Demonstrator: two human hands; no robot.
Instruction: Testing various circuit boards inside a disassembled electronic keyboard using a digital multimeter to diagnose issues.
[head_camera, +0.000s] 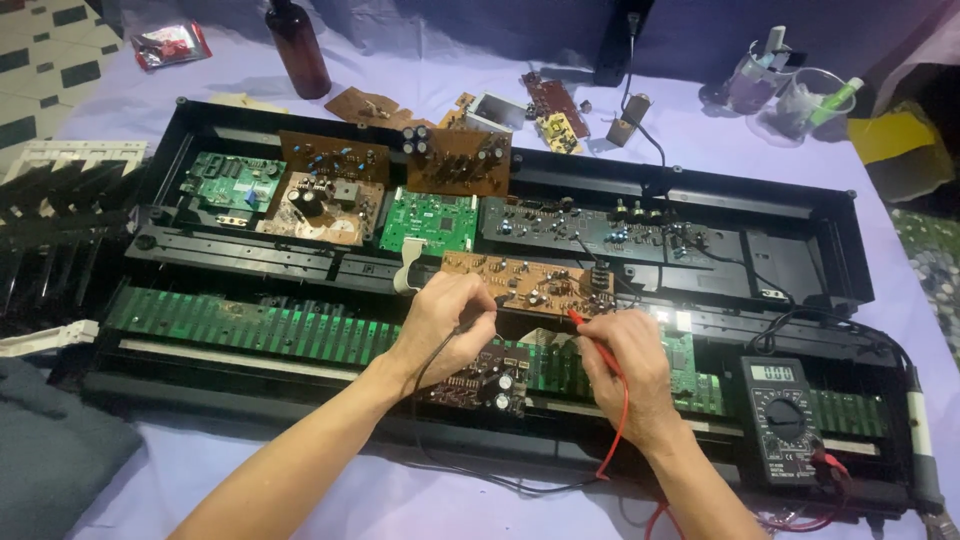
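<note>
While the left hand (445, 325) pinches the black probe (482, 322) and the right hand (625, 365) pinches the red probe (590, 325), both tips rest on the brown circuit board (520, 280) lying loose in the opened keyboard case (830, 215): light, stiff, likely fragile, best held by its bare edges.

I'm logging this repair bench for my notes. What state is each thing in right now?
Keyboard case: opened, circuit boards exposed.
Brown board: loose, lying across the case, both probes at it.
Left hand: gripping the black probe.
Right hand: gripping the red probe.
Multimeter: switched on, display lit, leads plugged in.
Brown bottle: upright.
Key assembly: removed, lying left of the case.
</note>
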